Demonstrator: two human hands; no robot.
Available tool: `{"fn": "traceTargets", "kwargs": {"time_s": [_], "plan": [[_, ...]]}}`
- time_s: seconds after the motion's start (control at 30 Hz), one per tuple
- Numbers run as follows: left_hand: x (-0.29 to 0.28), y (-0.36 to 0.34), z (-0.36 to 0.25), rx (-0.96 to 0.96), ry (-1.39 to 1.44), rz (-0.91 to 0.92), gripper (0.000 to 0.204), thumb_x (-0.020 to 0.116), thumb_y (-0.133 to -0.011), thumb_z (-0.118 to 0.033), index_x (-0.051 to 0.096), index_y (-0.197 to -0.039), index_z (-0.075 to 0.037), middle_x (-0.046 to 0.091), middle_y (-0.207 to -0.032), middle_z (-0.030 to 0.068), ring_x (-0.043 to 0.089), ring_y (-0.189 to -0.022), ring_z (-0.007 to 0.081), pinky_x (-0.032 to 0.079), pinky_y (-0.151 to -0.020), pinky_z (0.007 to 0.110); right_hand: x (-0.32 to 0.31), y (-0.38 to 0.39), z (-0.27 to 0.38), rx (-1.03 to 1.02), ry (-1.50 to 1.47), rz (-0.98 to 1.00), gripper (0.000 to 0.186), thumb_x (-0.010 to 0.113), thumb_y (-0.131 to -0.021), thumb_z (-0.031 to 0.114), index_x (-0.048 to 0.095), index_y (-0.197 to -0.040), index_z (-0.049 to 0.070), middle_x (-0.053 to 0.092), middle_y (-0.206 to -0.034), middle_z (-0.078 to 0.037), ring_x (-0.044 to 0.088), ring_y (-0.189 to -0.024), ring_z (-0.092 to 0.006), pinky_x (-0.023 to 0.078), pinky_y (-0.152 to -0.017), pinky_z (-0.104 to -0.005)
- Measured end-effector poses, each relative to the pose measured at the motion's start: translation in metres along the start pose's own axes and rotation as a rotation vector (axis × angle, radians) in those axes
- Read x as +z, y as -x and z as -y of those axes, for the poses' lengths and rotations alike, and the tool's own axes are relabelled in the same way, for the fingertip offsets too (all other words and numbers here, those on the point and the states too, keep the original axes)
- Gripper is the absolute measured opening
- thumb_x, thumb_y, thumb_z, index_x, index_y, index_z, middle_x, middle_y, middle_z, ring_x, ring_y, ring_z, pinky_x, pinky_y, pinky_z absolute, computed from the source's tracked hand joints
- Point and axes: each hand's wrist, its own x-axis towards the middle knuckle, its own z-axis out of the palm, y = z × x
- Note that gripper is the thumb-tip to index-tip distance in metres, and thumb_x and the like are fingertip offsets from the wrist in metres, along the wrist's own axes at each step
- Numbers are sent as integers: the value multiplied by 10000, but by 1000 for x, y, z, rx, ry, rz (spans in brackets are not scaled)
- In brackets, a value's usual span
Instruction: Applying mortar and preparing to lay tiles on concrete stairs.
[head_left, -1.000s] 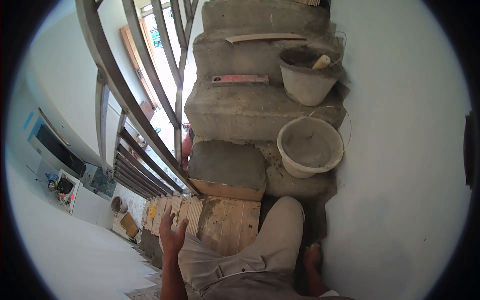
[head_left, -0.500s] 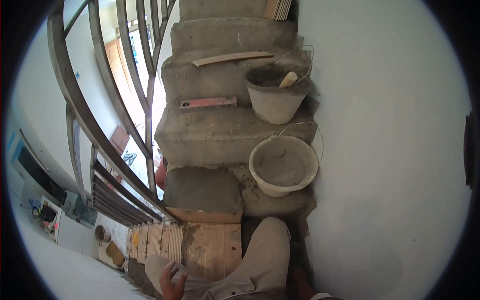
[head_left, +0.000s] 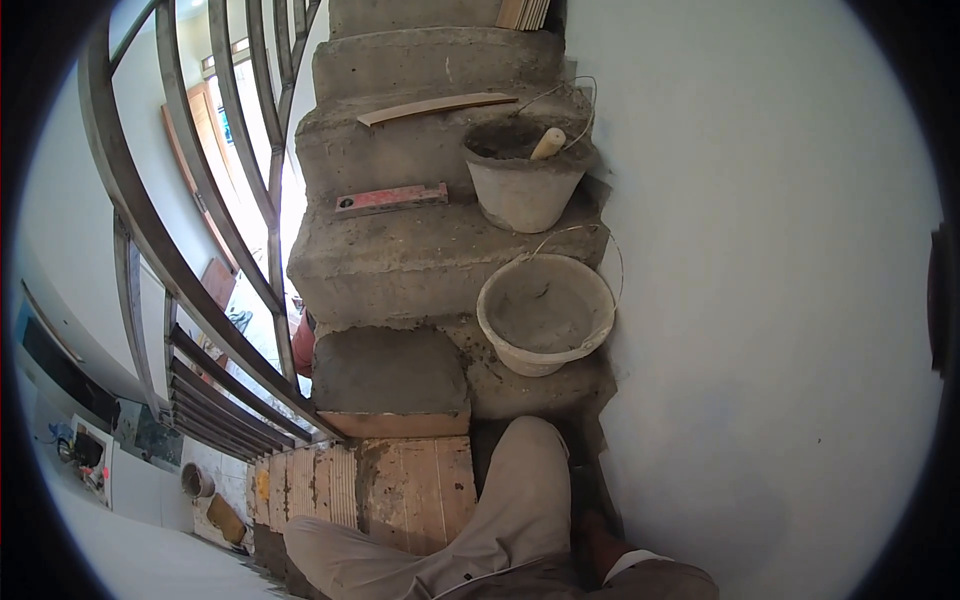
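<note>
Mortar-topped block point(head_left: 392, 370): long axis left-right, front facing downstairs | one block, two buckets point(head_left: 525, 362), one red level point(head_left: 392, 199) | right grip point(head_left: 597, 530): shadowed, cannot tell; left grip: out of view

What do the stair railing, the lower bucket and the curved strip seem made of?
Stair railing: probably bare metal, given its squared bars and dull sheen.
Lower bucket: perhaps matte plastic, given its pale, rounded rim.
Curved strip: likely unpainted wood, given its tan colour.

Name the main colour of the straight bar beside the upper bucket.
The straight bar is mostly red, best in head view.
</note>
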Motion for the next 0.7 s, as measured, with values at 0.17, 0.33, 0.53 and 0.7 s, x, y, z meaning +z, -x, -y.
{"fn": "traceTargets", "kwargs": {"time_s": [0.17, 0.33, 0.53, 0.7], "plan": [[8, 0, 8, -17, 29, -1, 802, 643, -970, -411, 298, -1581, -21, 346, -1605, 252, 417, -1384, 408, 380, -1125, 567, 3, 7, 0, 4, -3, 8, 463, 505, -1029, 360, 612, -1355, 48, 669, -1280, -211, 652, -1193, -378, 494, -1048, -510], [5, -1, 9, -19, 39, -8, 809, 646, -965, -419, 295, -1583, -32, 346, -1607, 246, 409, -1391, 408, 371, -1131, 570, 5, 10, -2, -4, 13, 11, 466, 513, -1024, 366, 618, -1345, 45, 671, -1275, -214, 654, -1188, -380, 496, -1042, -510], [-5, 3, 8, -45, 35, -20, 818, 650, -959, -429, 292, -1586, -46, 347, -1610, 239, 398, -1401, 408, 359, -1138, 572, 3, 17, -6, -15, 25, 8, 469, 522, -1019, 373, 626, -1333, 41, 674, -1269, -218, 657, -1182, -382, 500, -1036, -511], [-11, 8, 5, -76, 15, -23, 825, 653, -954, -437, 290, -1589, -57, 347, -1612, 233, 389, -1409, 408, 349, -1144, 574, -3, 21, -10, -31, 32, 14, 472, 529, -1014, 379, 632, -1324, 38, 676, -1264, -221, 659, -1178, -384, 502, -1031, -512]]}}
